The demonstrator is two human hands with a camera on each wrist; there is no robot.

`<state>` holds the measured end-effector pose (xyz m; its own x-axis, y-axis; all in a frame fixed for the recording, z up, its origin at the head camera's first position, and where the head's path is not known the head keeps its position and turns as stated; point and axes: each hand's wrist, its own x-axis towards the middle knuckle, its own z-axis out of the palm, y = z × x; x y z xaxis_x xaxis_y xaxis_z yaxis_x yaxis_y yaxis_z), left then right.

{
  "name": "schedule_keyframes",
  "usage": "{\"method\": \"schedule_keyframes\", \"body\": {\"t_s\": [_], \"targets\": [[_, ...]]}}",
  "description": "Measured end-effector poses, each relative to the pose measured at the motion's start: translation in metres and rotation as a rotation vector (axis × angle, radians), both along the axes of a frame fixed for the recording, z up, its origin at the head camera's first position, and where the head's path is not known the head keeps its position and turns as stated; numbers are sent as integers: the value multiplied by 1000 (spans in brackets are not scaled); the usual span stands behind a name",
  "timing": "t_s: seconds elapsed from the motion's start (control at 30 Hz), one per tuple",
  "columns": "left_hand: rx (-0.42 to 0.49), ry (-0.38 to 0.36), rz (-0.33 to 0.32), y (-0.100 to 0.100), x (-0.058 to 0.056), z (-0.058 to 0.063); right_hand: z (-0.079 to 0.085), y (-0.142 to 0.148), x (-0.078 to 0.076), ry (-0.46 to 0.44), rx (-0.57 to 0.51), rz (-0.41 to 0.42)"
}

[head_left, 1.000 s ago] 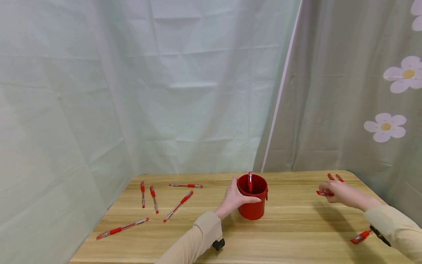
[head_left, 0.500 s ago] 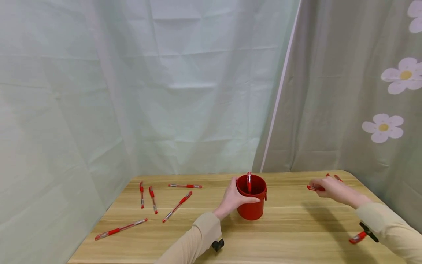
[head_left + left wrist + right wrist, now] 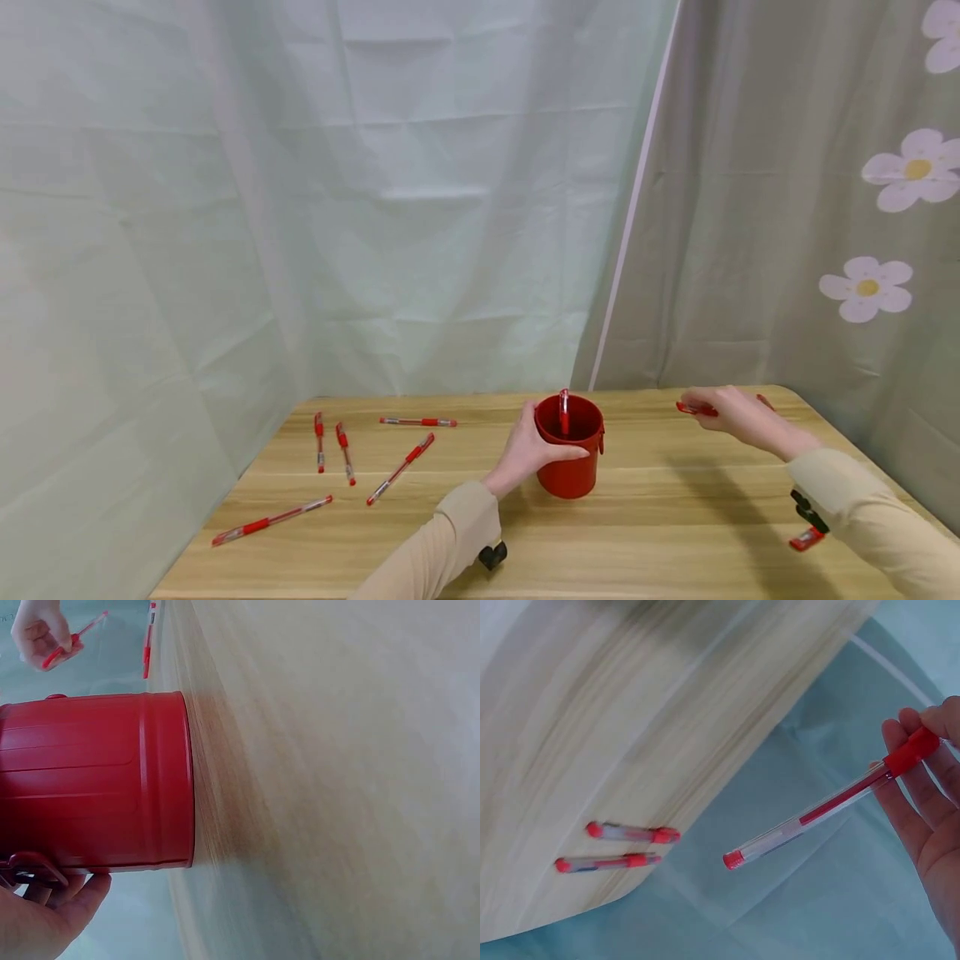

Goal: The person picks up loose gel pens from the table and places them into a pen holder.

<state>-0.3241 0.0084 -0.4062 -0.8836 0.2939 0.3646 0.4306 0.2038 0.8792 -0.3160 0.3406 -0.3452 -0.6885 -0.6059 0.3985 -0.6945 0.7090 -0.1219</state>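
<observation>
A red metal bucket stands upright on the wooden table, with one red pen leaning inside it. My left hand grips the bucket's rim from the left, thumb along its near side. In the left wrist view the bucket fills the left part, with its handle beside my fingers. My right hand is raised over the table's back right and pinches a clear gel pen with a red grip between thumb and fingers. In the right wrist view the pen points away from that hand.
Several red pens lie spread on the left, among them one near the front and one at the back. Two pens lie near the back right corner. Another pen lies partly under the right forearm. Curtains hang behind the table.
My right hand has moved left and slightly up with the pen, rising off the table toward the bucket. My left hand stays on the bucket. The view has shifted slightly.
</observation>
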Motion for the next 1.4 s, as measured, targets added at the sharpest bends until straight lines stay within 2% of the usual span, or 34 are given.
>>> {"method": "schedule_keyframes", "body": {"t_s": [0.17, 0.3, 0.47, 0.57, 0.87, 1.17, 1.4], "targets": [[-3, -8, -5, 0, 1, 0, 4, -12, -1, -20, -38, -10], [-1, -10, -6, 0, 1, -1, 2, -20, -5, -5, -98, 30], [3, -5, -10, 1, 0, -2, 3, -28, -10, 73, -177, 76], [4, -11, -12, 2, 0, -1, 6, -33, -13, 95, -236, 75], [13, -28, -18, 1, 1, 0, 13, -48, -13, 19, -356, 35], [13, -17, -19, 1, 1, 0, 30, -63, -7, -33, -429, 1], [10, -30, -16, 0, 1, 0, 54, -87, 13, -22, -486, 9]]}}
